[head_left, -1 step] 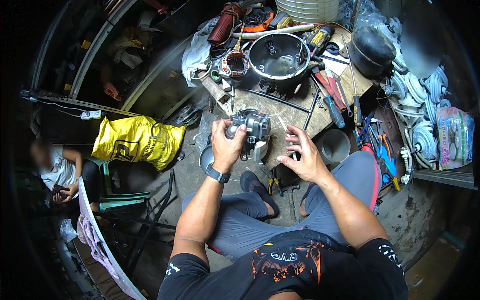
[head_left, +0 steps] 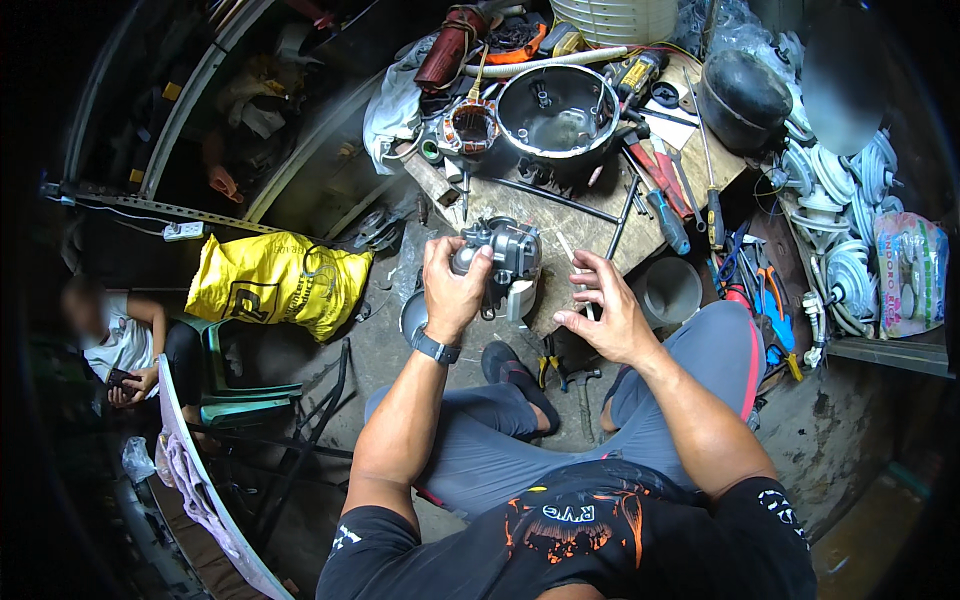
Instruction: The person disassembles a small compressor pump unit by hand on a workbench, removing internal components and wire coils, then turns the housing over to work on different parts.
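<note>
My left hand (head_left: 454, 288) is closed round one side of a grey metal motor housing (head_left: 512, 248) above the workspace, its thumb on top. A pale block-like piece shows at the housing's lower side. To the right of it, my right hand (head_left: 612, 315) has curled fingers about a slim stick-like tool (head_left: 566, 246), pale at its far end and dark under the palm; its exact kind is unclear. The tool stands apart from the housing. Beneath my left wrist, a grey bowl-shaped part (head_left: 412, 318) is partly hidden.
On the low wooden table (head_left: 550, 205) are a black round tub (head_left: 558, 112), a copper-wound stator (head_left: 470, 127), a drill (head_left: 638, 75) and several screwdrivers. Pliers (head_left: 548, 362) and a hammer (head_left: 584, 405) lie between my feet. A yellow sack (head_left: 280, 280) and a seated person (head_left: 125, 335) are at left.
</note>
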{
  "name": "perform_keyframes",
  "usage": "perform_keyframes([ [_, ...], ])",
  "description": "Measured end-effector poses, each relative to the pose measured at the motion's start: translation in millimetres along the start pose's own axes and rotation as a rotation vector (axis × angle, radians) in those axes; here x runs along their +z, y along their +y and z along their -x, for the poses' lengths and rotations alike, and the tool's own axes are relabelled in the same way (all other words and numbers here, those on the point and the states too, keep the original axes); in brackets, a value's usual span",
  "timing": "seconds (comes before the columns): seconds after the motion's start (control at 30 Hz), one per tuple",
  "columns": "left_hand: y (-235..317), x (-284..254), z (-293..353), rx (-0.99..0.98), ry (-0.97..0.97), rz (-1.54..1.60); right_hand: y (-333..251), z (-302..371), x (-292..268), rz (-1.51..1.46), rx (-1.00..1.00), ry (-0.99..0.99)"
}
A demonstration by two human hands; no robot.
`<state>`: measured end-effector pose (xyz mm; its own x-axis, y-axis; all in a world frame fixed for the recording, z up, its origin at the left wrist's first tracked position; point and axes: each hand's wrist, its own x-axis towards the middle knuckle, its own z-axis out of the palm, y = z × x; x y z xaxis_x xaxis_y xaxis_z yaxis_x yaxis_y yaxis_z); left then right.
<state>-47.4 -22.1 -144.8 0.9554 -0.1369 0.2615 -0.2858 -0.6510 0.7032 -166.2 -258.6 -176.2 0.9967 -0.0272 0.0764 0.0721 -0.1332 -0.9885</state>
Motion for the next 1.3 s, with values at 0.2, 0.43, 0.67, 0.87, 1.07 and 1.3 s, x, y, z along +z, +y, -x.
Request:
perform_keyframes([
  [0.2,-2.1,2.5,-24.8,-0.122,-0.090,-0.084,-2.3,3.5,-6.5,0.023,-0.006,0.024],
  [0.43,-0.9,7.6,-31.7,-0.180,-0.114,-0.173,-6.6,3.9,-11.9,0.016,0.046,0.045],
  [0.67,-2.9,8.7,-32.2,-0.112,-0.127,-0.203,-4.5,4.4,-8.7,0.120,0.097,0.003],
  [0.87,5.1,6.0,-35.0,-0.121,-0.178,-0.243,-0.8,7.6,-9.2,0.231,0.100,-0.044],
  [1.07,5.7,2.1,-33.5,-0.104,-0.189,-0.258,-5.3,7.0,-4.2,0.238,0.109,-0.078],
  [1.3,0.9,-0.9,-29.0,-0.001,-0.157,-0.259,-2.4,7.1,4.4,0.301,0.101,-0.130],
])
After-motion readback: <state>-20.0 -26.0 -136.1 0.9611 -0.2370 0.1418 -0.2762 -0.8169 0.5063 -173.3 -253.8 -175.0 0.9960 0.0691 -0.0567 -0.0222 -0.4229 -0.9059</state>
